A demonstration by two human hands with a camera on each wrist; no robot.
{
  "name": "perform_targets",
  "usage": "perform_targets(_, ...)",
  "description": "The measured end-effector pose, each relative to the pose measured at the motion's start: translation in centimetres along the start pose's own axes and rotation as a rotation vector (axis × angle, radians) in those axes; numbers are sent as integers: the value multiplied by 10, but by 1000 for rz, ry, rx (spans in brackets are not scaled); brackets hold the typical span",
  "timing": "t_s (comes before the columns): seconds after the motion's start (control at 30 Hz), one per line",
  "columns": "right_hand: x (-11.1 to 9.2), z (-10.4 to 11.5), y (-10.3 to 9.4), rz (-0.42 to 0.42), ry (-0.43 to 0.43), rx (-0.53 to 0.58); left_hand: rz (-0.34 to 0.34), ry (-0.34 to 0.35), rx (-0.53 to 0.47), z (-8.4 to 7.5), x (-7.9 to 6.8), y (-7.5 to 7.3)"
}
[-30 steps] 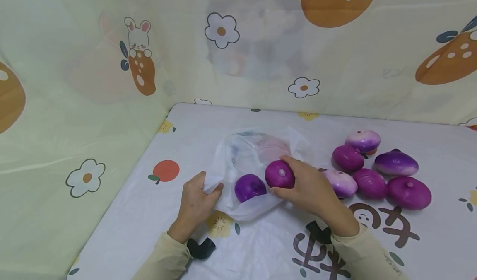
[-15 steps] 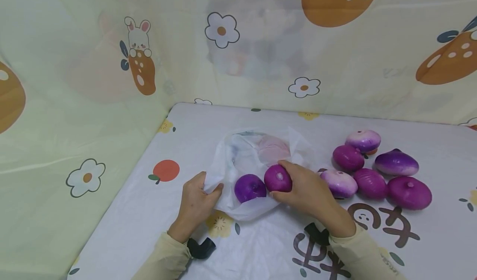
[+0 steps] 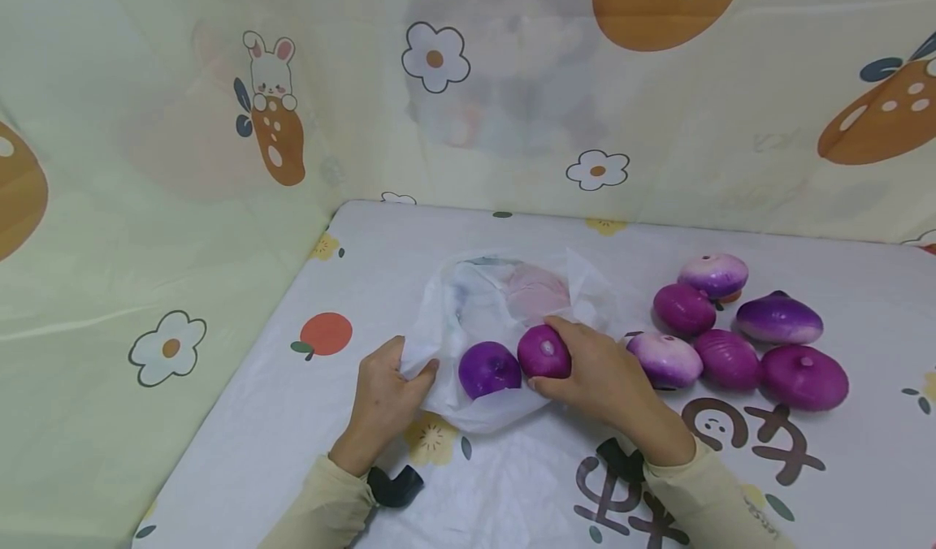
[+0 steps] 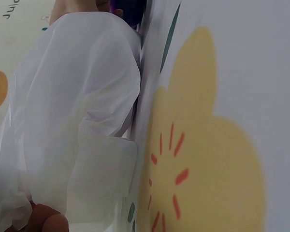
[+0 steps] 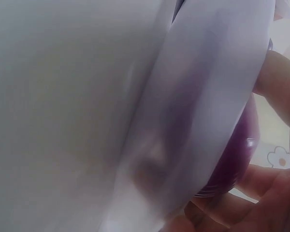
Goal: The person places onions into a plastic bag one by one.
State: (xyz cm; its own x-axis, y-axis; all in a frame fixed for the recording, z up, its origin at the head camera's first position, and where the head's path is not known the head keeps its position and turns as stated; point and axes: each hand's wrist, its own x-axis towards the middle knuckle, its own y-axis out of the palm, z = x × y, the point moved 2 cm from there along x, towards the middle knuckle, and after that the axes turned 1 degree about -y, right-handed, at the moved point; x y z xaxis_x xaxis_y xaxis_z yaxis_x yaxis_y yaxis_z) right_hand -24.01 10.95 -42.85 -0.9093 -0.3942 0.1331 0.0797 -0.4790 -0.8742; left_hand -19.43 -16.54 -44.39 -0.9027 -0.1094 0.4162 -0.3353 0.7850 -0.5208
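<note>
A thin white plastic bag [image 3: 439, 305] lies on the table with its mouth spread toward me. My left hand [image 3: 386, 399] pinches the bag's left edge between thumb and fingers; the left wrist view shows the gathered film [image 4: 82, 96] above the fingertips. Inside the mouth sits a violet onion [image 3: 488, 369]. Right beside it, my right hand [image 3: 607, 374] grips a magenta onion [image 3: 543, 352] at the bag's opening. Seen from the right wrist, the bag's film partly covers this magenta onion [image 5: 237, 150], with fingers curled around it. A pinkish shape [image 3: 537, 291] shows at the back of the bag.
Several purple and white onions, such as a dark pointed one [image 3: 778, 319] and a large magenta one [image 3: 804, 378], lie grouped to the right. A patterned cloth [image 3: 278, 435] covers the table. Printed curtains [image 3: 512, 110] hang behind and at left.
My right hand has lowered the magenta onion slightly down and left, bringing it next to the violet one. My left hand has stayed on the bag's edge.
</note>
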Motion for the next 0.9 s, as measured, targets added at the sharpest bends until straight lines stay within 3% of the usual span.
perform_targets(0.9,-11,5,-16,54,31,-12,-1,11,-7,1,0,0)
